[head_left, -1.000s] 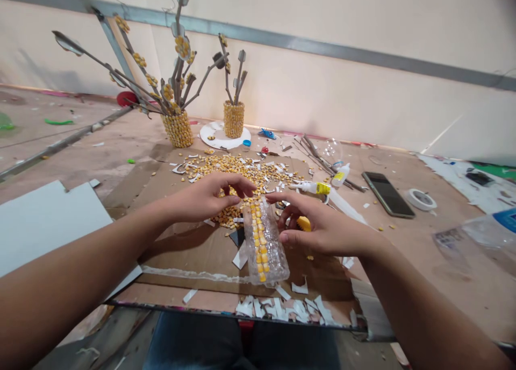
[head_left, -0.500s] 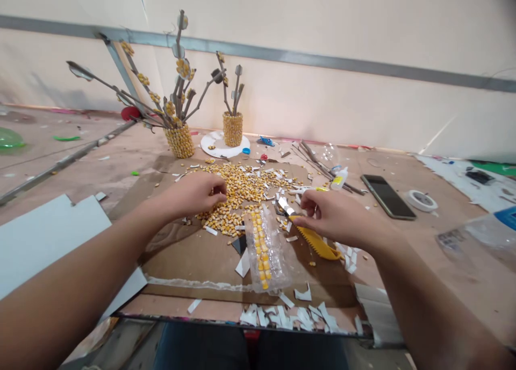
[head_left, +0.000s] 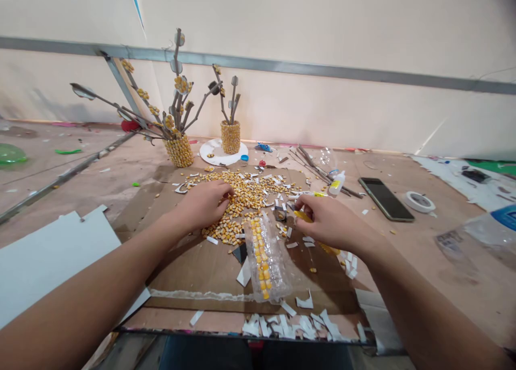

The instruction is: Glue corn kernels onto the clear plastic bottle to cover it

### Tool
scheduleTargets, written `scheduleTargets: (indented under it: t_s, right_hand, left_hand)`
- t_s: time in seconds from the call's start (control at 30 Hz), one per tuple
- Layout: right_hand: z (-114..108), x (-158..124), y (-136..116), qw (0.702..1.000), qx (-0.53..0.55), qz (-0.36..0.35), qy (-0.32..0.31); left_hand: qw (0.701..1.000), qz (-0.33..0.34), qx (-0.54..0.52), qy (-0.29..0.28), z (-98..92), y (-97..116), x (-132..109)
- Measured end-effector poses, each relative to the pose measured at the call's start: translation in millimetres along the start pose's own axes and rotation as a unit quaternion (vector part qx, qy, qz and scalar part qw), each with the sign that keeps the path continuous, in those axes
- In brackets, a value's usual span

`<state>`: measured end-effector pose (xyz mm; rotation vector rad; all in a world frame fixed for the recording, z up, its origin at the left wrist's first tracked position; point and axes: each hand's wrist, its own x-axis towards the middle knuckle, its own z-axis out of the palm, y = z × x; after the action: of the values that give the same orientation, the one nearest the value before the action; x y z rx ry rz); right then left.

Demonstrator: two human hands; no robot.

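Note:
My left hand (head_left: 203, 204) rests with curled fingers on the heap of corn kernels (head_left: 242, 190) spread over a cardboard sheet (head_left: 189, 262); what its fingertips pinch is hidden. My right hand (head_left: 328, 223) is closed around a yellow utility knife (head_left: 300, 216), whose blade end points left toward the kernels. Between the hands, nearer to me, lies a clear plastic bottle piece (head_left: 268, 260) with a row of yellow kernels stuck along it.
Two kernel-covered pots with twig branches (head_left: 179, 149) (head_left: 230, 136) stand behind the heap. A glue bottle (head_left: 336, 183), twigs, a phone (head_left: 385, 198) and a tape roll (head_left: 419, 200) lie right. White paper scraps (head_left: 290, 324) line the table's near edge; a white board (head_left: 48, 257) lies left.
My right hand picked up the yellow knife and moved it left toward the kernels. My left hand left the bottle piece and settled on the kernel heap.

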<state>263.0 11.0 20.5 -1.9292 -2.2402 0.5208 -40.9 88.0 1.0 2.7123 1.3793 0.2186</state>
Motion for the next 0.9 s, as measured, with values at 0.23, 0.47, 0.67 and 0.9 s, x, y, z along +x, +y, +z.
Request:
scheduleTargets:
  t_s: [0.23, 0.47, 0.67, 0.9]
  right_hand:
    - [3.7, 4.0, 1.3, 0.997, 0.044, 0.008, 0.056]
    - [5.9, 6.0, 0.0, 0.997, 0.061, 0.006, 0.052]
    - [8.6, 5.4, 0.9, 0.996, 0.065, 0.001, 0.063]
    - [9.5, 4.3, -4.6, 0.995, 0.065, -0.013, 0.069]
  left_hand:
    - [0.993, 0.091, 0.071, -0.023, 0.5, -0.6, 7.9]
    - [0.993, 0.082, 0.073, -0.036, 2.2, -1.1, 11.5]
    - [0.999, 0.039, -0.004, 0.035, 3.7, -7.9, 5.8]
    - [0.999, 0.021, 0.032, 0.003, 3.1, 1.2, 11.1]
